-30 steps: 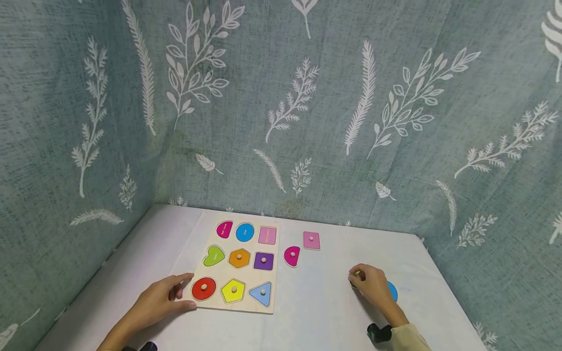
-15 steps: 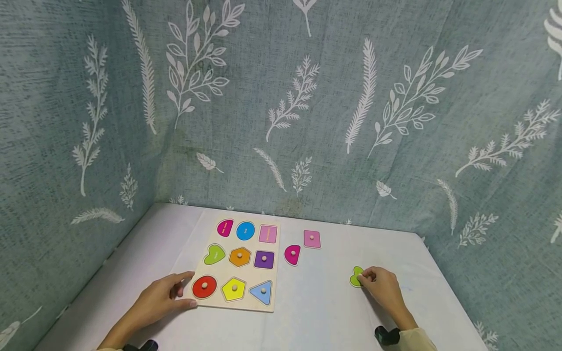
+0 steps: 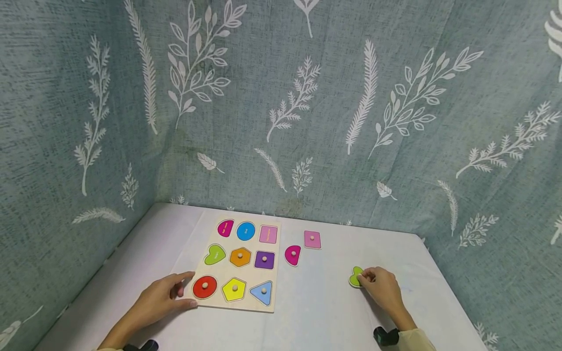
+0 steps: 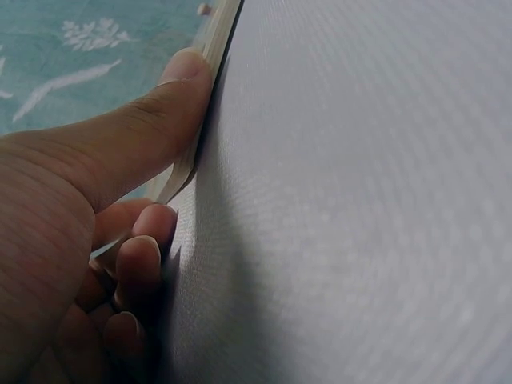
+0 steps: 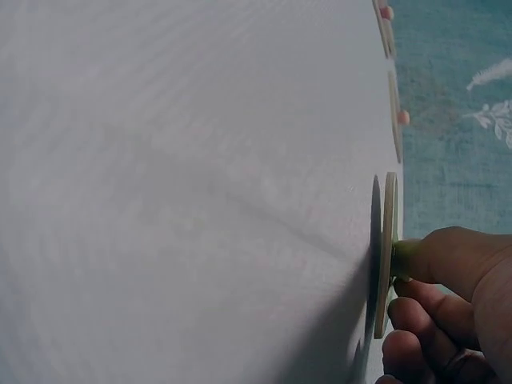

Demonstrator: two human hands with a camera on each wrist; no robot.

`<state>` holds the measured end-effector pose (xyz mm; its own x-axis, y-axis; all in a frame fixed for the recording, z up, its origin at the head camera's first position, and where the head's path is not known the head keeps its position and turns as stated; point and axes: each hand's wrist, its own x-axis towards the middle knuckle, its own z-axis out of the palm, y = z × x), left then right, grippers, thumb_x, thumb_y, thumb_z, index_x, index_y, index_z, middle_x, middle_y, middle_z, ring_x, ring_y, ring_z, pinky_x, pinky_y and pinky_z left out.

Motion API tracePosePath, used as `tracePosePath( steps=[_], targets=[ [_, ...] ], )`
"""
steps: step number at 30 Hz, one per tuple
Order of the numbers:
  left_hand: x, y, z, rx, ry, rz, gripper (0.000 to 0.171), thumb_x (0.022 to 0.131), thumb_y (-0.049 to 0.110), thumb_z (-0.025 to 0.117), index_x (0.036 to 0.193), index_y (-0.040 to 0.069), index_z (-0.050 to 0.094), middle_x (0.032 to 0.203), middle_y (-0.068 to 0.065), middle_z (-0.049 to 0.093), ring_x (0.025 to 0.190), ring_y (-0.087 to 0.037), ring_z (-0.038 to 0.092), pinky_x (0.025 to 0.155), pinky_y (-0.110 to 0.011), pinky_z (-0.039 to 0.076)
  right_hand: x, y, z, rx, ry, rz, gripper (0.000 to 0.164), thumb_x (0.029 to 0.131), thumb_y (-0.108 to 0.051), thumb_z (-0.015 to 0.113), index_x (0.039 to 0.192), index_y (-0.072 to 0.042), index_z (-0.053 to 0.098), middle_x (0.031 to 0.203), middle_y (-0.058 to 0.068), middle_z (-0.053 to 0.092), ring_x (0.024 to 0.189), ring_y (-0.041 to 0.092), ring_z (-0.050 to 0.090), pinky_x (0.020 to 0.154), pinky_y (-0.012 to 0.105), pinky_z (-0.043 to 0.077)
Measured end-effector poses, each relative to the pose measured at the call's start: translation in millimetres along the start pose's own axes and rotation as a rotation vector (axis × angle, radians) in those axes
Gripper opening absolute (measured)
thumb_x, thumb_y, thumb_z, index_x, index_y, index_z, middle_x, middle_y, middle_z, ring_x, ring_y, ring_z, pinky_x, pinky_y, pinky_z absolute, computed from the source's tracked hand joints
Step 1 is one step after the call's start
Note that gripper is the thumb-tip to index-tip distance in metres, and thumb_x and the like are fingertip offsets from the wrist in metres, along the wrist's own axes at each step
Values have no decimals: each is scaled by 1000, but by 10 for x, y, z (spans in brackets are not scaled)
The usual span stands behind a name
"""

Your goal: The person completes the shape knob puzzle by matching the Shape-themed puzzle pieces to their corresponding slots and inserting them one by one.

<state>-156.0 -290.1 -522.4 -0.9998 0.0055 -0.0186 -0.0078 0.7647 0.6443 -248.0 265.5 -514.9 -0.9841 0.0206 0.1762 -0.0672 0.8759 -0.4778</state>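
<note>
In the head view my left hand holds the near left corner of a wooden shape puzzle board, thumb on the front edge and forefinger at the left side. The left wrist view shows the thumb along the board's edge, other fingers curled beside the corner. At the right, my right hand pinches a green heart puzzle piece by its knob. The right wrist view shows this heart piece edge-on, with a thin gap and shadow between it and the cloth. The blue round piece is hidden behind that hand.
A magenta half-round piece and a pink square piece lie right of the board. Several knobbed pieces, like the red circle, sit in the board; its top row and heart slot show printed shapes. A patterned curtain surrounds the white table.
My right hand has shifted a little rightward, now covering the blue round piece and showing more of the green heart, which it pinches. The left hand has stayed at the board's corner.
</note>
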Motion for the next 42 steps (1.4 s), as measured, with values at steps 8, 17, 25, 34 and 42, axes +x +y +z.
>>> tracePosePath(
  steps=[8, 17, 25, 34, 42],
  targets=[
    [12, 3, -4, -9, 0, -14, 88, 67, 38, 96, 137, -3, 62, 79, 0, 49, 74, -16, 48, 61, -26, 39, 14, -81, -17, 14, -3, -4, 16, 88, -18, 81, 91, -3, 75, 77, -1, 64, 70, 15, 55, 63, 33, 45],
    [2, -14, 5, 2, -1, -3, 87, 66, 40, 96, 136, -2, 63, 80, 1, 49, 74, -15, 47, 62, -26, 37, 16, -144, 3, 48, -6, -52, 15, 89, -18, 81, 91, -4, 77, 77, -3, 66, 71, 13, 57, 61, 32, 46],
    [5, 16, -1, -10, -2, -43, 90, 66, 39, 97, 138, -3, 61, 79, -1, 49, 74, -16, 48, 61, -26, 40, 28, -185, 56, 75, 7, -87, 13, 88, -17, 81, 91, -5, 77, 76, -3, 65, 72, 12, 58, 62, 29, 47],
    [2, 1, -1, -10, 0, -21, 89, 67, 40, 96, 137, -3, 62, 79, 0, 49, 74, -16, 48, 61, -26, 39, 47, -278, 137, 65, -10, -89, 13, 88, -19, 81, 88, -7, 76, 76, -4, 62, 70, 12, 55, 61, 29, 46],
    [-3, -12, 5, -6, 7, -1, 87, 67, 39, 96, 136, -2, 63, 79, 1, 49, 74, -16, 47, 61, -26, 39, 63, -374, 203, 77, -37, -79, 14, 89, -20, 81, 90, -7, 76, 75, -4, 60, 72, 13, 55, 63, 30, 46]
  ],
)
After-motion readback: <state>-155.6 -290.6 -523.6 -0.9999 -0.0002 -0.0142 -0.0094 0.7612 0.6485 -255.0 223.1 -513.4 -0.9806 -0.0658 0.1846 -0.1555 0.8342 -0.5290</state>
